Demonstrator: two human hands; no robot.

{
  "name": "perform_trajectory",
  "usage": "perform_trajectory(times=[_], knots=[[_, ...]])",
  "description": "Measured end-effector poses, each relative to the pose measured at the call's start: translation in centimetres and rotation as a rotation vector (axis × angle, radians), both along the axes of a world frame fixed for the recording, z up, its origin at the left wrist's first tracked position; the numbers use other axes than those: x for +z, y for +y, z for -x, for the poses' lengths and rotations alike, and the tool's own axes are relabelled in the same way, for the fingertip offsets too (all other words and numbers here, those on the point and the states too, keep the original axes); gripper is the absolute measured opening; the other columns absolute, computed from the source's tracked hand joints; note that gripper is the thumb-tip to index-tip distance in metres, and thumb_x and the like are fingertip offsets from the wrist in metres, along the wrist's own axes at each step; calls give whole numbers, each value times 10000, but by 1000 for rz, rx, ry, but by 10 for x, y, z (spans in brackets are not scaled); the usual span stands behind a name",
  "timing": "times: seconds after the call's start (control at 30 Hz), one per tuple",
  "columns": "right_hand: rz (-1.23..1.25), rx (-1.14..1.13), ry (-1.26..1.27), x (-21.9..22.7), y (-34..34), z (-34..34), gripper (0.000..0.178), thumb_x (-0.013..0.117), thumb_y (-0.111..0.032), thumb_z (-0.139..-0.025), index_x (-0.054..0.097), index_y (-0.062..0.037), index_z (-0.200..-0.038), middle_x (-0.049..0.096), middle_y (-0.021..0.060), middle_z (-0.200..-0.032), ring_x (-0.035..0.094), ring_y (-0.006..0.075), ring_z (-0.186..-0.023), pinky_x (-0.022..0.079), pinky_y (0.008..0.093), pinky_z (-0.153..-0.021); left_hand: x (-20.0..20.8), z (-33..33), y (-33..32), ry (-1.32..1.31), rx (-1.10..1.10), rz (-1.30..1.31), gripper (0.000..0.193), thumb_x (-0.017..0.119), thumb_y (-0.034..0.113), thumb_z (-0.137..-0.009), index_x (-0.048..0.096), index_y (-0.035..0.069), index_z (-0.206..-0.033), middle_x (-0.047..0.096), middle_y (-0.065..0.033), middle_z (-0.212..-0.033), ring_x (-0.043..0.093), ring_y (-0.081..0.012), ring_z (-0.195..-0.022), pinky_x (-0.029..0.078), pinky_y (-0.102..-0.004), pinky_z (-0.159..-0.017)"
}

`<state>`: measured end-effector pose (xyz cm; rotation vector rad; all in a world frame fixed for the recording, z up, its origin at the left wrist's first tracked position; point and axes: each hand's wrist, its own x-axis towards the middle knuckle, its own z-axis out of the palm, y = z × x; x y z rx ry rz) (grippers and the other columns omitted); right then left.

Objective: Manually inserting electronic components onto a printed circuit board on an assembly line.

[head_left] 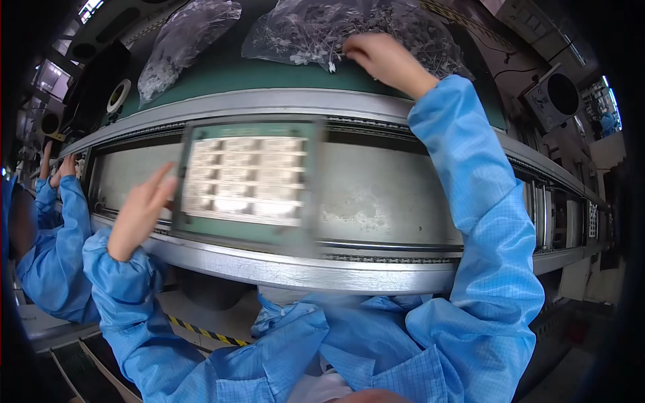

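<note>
The right hand [379, 60], at the upper centre of the frame, reaches into a clear bag of small parts [322, 30] lying on the green shelf [269, 77]. Its fingers are curled and close together at the bag's mouth; whether a part is pinched between them cannot be told.

The left hand [140, 211], at centre left, rests with fingers extended and loosely spread against the left edge of the green tray [248, 181], which is motion-blurred on the conveyor [376, 195].

A second bag [185, 43] lies at upper left. Another person's sleeve [57, 248] occupies the left edge.

Judgement: the tray is best kept steadied by its frame only, clear of its pale cells, while parts are drawn singly from the bag without spilling.
</note>
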<state>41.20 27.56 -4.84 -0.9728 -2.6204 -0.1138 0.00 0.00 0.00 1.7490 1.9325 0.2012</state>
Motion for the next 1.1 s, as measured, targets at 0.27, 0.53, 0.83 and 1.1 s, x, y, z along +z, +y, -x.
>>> perform_trajectory(times=[0.27, 0.53, 0.83, 1.1], knots=[[247, 88, 692, 53, -23, -47, 275, 650, -211, -923, 756, -5, -1073, 749, 171, -905, 711, 224, -822, 540, 348, -766, 28, -172, 72, 173, -471, -352, 396, 591, 257, -986, 576, 78, -1338, 715, -230, -824, 696, -431, -805, 550, -525, -750], [448, -59, 776, 79, -79, -101, 284, 617, -176, -982, 726, 21, -1155, 754, 140, -974, 713, 237, -890, 553, 357, -826, -24, -241, 288, 250, -666, -870, 214, 620, 160, -896, 748, 105, -1058, 740, -180, -1038, 699, -402, -990, 566, -506, -846], [314, -214, 601, 52, -181, -120, 159, 648, -44, -982, 707, 39, -1105, 761, 93, -1011, 731, 164, -955, 566, 275, -865, -46, -227, 338, -118, -487, -350, 236, 744, 229, -871, 759, 54, -1028, 750, -178, -932, 736, -296, -885, 567, -414, -776], [75, -250, 234, -7, -193, -81, 116, 717, -118, -905, 735, -74, -1011, 693, 39, -1004, 655, 227, -945, 437, 375, -875, -2, -246, 247, -635, -239, -488, 213, 696, 200, -967, 644, 49, -1109, 659, -6, -828, 602, -92, -740, 474, -233, -639]])
